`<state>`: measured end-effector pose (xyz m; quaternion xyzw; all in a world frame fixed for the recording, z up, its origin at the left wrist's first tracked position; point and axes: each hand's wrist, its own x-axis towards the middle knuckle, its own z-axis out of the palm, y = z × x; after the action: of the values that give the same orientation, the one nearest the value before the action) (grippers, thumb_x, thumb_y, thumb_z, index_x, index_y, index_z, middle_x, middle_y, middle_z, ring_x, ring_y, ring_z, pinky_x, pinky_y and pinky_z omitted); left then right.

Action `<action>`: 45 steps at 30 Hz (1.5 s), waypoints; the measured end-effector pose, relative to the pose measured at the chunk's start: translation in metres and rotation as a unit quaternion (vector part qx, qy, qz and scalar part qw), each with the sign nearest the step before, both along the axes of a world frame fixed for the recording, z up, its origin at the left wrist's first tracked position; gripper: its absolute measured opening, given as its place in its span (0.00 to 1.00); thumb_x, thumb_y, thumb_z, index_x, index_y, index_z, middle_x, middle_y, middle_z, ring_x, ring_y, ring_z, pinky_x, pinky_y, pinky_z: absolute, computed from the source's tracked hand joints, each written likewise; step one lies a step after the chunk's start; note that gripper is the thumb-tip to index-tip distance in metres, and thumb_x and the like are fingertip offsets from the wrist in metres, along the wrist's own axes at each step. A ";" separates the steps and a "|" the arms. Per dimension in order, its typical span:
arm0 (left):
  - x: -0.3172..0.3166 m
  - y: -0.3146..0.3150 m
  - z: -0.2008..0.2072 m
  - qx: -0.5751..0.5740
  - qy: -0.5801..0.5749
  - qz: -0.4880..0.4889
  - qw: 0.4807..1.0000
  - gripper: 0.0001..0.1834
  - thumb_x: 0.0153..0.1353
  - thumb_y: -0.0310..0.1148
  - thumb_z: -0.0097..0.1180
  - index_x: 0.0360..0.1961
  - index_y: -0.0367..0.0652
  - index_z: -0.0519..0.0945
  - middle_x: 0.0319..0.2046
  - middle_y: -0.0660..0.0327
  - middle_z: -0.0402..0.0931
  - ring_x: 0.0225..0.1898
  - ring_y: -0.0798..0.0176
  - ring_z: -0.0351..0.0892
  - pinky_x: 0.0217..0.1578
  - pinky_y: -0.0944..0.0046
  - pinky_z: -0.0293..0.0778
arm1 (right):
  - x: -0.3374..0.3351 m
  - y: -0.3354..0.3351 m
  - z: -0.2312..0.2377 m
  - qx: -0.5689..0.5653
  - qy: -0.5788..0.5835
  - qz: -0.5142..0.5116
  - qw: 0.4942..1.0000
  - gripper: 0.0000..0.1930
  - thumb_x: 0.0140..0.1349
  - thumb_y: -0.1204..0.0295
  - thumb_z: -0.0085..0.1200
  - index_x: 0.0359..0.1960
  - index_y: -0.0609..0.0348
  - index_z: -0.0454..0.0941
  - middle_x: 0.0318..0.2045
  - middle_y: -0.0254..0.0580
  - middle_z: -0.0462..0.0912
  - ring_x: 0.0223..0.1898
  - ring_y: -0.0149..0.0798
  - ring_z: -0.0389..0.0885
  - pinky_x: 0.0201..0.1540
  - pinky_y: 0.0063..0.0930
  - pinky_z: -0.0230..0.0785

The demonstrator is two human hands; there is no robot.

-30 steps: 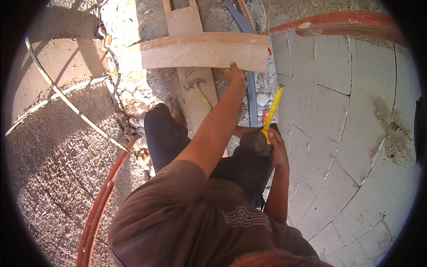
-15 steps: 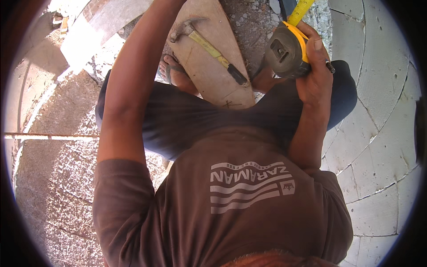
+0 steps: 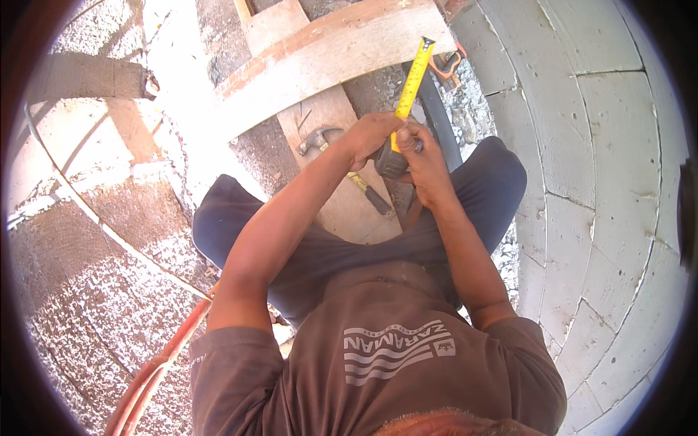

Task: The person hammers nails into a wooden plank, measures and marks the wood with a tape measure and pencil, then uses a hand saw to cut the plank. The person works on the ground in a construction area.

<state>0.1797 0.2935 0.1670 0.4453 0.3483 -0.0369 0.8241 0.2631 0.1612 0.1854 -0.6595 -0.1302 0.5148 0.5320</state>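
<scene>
Both hands meet in front of my knees around a black and yellow tape measure (image 3: 391,164). My right hand (image 3: 430,166) is closed on its case, with a dark pen-like stick (image 3: 419,146) held between the fingers. My left hand (image 3: 371,136) is closed against the case and the base of the blade. A short length of yellow blade (image 3: 414,80) extends away from me, its hooked tip over a pale curved plank (image 3: 334,51). Below my left forearm, a claw hammer (image 3: 376,200) with a yellow and black handle lies on a flat board (image 3: 338,211), partly hidden.
A grey block wall (image 3: 603,145) curves along the right. A dark bar (image 3: 440,116) and an orange-handled tool (image 3: 447,67) lie beside it. On the left, a pale cable (image 3: 109,227) and reddish hose (image 3: 156,370) cross the rough ground.
My left hand has come in to the tape measure, which now sits lower and nearer the middle. The view has shifted, bringing the curved plank and the blade's tip into sight.
</scene>
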 end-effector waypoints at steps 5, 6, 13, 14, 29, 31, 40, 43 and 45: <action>-0.043 -0.002 0.020 0.040 0.014 0.126 0.991 0.19 0.74 0.40 0.46 0.54 0.37 0.78 0.39 0.58 0.81 0.37 0.66 0.82 0.39 0.64 0.80 | -0.012 -0.007 0.024 0.079 -0.195 0.146 0.967 0.34 0.65 0.49 0.58 0.64 0.58 0.66 0.48 0.47 0.76 0.51 0.40 0.78 0.49 0.36 0.77; -0.054 0.002 0.028 0.070 0.032 0.157 0.985 0.19 0.74 0.40 0.45 0.53 0.37 0.78 0.37 0.59 0.81 0.35 0.66 0.82 0.37 0.65 0.80 | -0.007 -0.009 0.030 0.083 -0.205 0.150 0.964 0.32 0.66 0.53 0.58 0.65 0.57 0.65 0.48 0.46 0.76 0.52 0.39 0.77 0.50 0.34 0.76; -0.124 0.050 0.101 0.159 0.013 0.208 0.965 0.20 0.75 0.42 0.44 0.51 0.37 0.79 0.24 0.64 0.76 0.21 0.70 0.77 0.23 0.67 0.77 | 0.087 0.005 0.111 0.125 -0.418 0.180 0.882 0.22 0.66 0.76 0.55 0.62 0.59 0.72 0.38 0.34 0.79 0.40 0.28 0.76 0.39 0.25 0.69; -0.127 0.054 0.113 0.190 0.023 0.164 0.968 0.20 0.75 0.42 0.45 0.51 0.37 0.80 0.24 0.64 0.75 0.21 0.70 0.77 0.23 0.67 0.77 | 0.094 0.013 0.124 0.144 -0.462 0.178 0.857 0.22 0.66 0.74 0.56 0.62 0.60 0.72 0.35 0.33 0.79 0.37 0.29 0.75 0.37 0.26 0.69; -0.043 0.067 0.187 0.429 0.092 -0.131 0.889 0.20 0.71 0.46 0.51 0.50 0.42 0.85 0.25 0.66 0.77 0.25 0.73 0.77 0.29 0.70 0.76 | 0.158 0.086 0.143 0.143 -0.211 0.217 0.942 0.20 0.67 0.66 0.59 0.59 0.54 0.75 0.42 0.46 0.84 0.38 0.37 0.84 0.37 0.32 0.82; -0.034 0.075 0.172 0.437 0.094 -0.130 0.885 0.20 0.69 0.47 0.54 0.49 0.43 0.85 0.25 0.66 0.76 0.24 0.73 0.76 0.27 0.70 0.75 | 0.168 0.090 0.127 0.130 -0.214 0.148 0.957 0.14 0.67 0.67 0.60 0.51 0.58 0.77 0.32 0.30 0.79 0.29 0.23 0.77 0.34 0.20 0.80; -0.095 0.179 0.057 0.439 0.160 -0.251 0.848 0.22 0.67 0.51 0.57 0.38 0.40 0.83 0.26 0.62 0.80 0.29 0.68 0.81 0.34 0.65 0.76 | 0.241 0.085 -0.015 -0.024 -0.112 -0.094 0.989 0.13 0.66 0.68 0.59 0.47 0.62 0.78 0.34 0.38 0.81 0.29 0.29 0.79 0.32 0.25 0.81; -0.125 0.196 0.007 0.430 0.188 -0.247 0.848 0.23 0.68 0.53 0.56 0.35 0.41 0.85 0.23 0.60 0.80 0.30 0.66 0.80 0.35 0.63 0.75 | 0.243 0.093 -0.079 -0.087 -0.155 -0.078 0.981 0.13 0.65 0.69 0.60 0.47 0.62 0.79 0.34 0.37 0.83 0.28 0.29 0.79 0.29 0.25 0.77; -0.128 0.198 -0.025 0.445 0.243 -0.221 0.834 0.23 0.68 0.53 0.55 0.34 0.42 0.87 0.24 0.60 0.80 0.30 0.65 0.79 0.36 0.61 0.74 | 0.244 0.108 -0.116 -0.109 -0.236 -0.061 0.964 0.14 0.61 0.68 0.62 0.47 0.59 0.81 0.35 0.41 0.84 0.34 0.35 0.81 0.33 0.31 0.76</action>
<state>0.0515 0.4918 0.1423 0.8055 0.4083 -0.1657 0.3963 0.5073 0.2694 0.0690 -0.8227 -0.1550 0.3228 0.4416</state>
